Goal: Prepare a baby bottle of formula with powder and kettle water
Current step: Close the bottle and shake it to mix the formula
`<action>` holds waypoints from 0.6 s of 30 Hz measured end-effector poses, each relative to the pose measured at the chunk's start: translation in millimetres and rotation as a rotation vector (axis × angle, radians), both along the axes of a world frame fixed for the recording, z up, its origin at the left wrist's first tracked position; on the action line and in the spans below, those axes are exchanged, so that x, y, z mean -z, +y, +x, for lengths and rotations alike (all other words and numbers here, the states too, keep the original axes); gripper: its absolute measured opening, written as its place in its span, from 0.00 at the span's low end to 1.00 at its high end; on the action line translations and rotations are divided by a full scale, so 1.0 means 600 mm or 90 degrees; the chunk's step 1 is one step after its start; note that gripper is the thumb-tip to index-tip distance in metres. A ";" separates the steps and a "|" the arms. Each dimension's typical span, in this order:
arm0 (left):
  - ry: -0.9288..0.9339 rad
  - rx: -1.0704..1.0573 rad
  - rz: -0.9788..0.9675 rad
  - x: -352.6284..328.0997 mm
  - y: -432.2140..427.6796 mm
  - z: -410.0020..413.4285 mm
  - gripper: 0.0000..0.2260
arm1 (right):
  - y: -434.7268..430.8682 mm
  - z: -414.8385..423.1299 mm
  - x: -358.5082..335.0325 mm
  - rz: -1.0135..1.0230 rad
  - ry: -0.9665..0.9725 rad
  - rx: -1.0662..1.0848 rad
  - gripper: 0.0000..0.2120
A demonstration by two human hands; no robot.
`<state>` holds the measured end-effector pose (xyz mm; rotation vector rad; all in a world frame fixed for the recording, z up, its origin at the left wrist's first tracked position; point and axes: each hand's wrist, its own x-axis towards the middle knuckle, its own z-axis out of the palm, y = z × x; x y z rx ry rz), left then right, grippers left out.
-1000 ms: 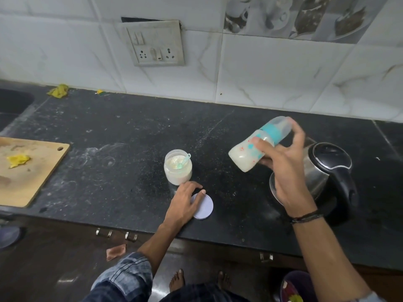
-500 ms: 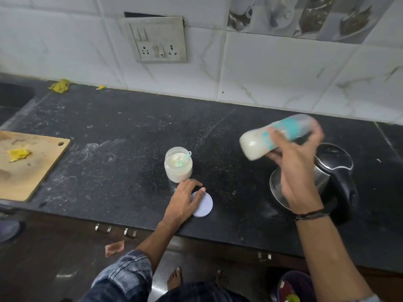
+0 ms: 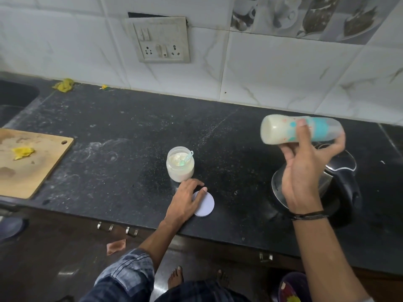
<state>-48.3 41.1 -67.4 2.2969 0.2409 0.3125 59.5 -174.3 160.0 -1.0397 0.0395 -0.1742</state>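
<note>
I count one black counter, one wooden board, one kettle, one bottle, one jar, one lid.
The right hand grips the milky bottle above the kettle, flatter than before. The left hand stays loose on the lid beside the jar.

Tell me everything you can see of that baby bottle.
The baby bottle is clear plastic with teal and reddish prints, holding milky white liquid. It lies almost level in the air over the kettle, base to the left, capped end right, slightly blurred. The right hand grips its middle with curled fingers.
</note>
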 end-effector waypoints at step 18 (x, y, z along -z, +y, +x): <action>-0.004 -0.001 0.015 0.009 0.003 0.002 0.12 | 0.005 -0.005 0.015 -0.117 0.001 -0.048 0.39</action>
